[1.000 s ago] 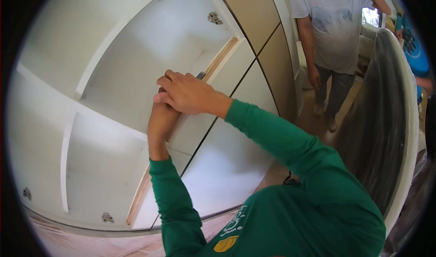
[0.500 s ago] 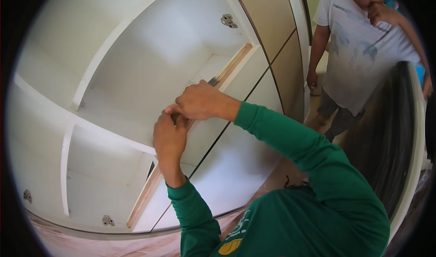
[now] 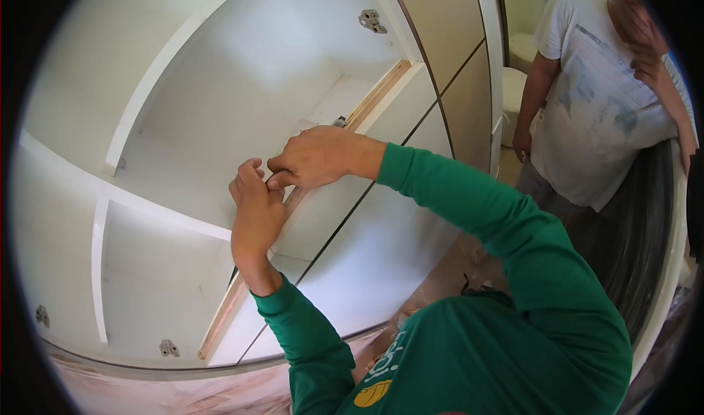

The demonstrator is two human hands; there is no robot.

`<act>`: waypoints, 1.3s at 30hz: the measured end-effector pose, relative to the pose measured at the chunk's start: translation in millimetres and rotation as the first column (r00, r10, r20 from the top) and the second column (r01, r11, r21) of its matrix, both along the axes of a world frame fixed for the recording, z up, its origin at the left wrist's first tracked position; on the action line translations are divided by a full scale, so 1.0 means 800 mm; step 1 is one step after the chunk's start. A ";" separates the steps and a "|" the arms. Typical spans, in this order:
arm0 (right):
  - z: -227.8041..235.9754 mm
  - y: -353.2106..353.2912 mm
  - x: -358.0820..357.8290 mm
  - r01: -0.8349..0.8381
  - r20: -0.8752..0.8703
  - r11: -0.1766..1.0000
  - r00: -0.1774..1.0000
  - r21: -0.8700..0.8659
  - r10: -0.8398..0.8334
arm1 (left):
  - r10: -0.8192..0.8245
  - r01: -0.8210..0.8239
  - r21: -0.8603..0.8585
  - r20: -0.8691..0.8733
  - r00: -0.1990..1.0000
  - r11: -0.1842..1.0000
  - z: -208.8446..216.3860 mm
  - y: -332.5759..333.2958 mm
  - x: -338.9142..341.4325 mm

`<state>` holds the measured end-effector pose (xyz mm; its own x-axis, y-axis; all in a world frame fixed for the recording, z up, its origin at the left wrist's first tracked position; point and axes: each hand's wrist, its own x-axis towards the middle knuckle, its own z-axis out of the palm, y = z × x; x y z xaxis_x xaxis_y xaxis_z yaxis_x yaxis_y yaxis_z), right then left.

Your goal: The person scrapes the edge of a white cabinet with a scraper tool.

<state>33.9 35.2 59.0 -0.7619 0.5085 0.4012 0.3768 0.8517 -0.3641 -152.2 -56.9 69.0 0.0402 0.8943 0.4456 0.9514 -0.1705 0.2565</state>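
My right hand (image 3: 323, 155) lies over the front edge of a white cabinet, thumb and fingers pinched. What it pinches is mostly hidden; a small dark metal-looking piece (image 3: 339, 122) shows just past its knuckles. Touching its fingertips is my left hand (image 3: 258, 211), its fingers curled and closed around something I cannot make out. Both hands are above a raw wooden strip (image 3: 378, 92) that runs along the cabinet's edge. The strip's lower part (image 3: 222, 316) comes out below my left wrist.
White open compartments with dividers (image 3: 150, 78) lie to the left. Metal hinge parts (image 3: 372, 21) are fixed to the inner walls. Cream panels (image 3: 440, 12) continue at the far right. A person in a stained white shirt (image 3: 587, 92) stands beside a dark, pale-rimmed surface (image 3: 605, 239).
Both hands have shifted slightly left, the left one more, with its fingers lifted a little. The other person has moved right and leans lower, a hand raised near the face.
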 end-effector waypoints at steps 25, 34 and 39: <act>-0.029 0.007 -0.010 0.081 0.024 0.992 0.996 0.092 -0.084 | 0.306 -0.262 -0.262 0.144 0.941 0.929 0.008 0.029 0.065; -0.028 0.002 -0.013 0.125 0.061 0.989 0.990 0.077 -0.130 | 0.244 -0.176 -0.276 0.236 0.941 0.945 0.001 0.043 0.051; -0.032 -0.001 -0.014 0.137 -0.017 0.986 0.991 0.094 -0.136 | 0.241 -0.189 -0.241 0.207 0.948 0.952 0.000 0.040 0.049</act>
<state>22.3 34.6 33.3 -0.6833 0.5672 0.4598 0.4887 0.8232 -0.2891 -113.1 -25.1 68.8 -0.2452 0.9452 0.2154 0.8687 0.1156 0.4816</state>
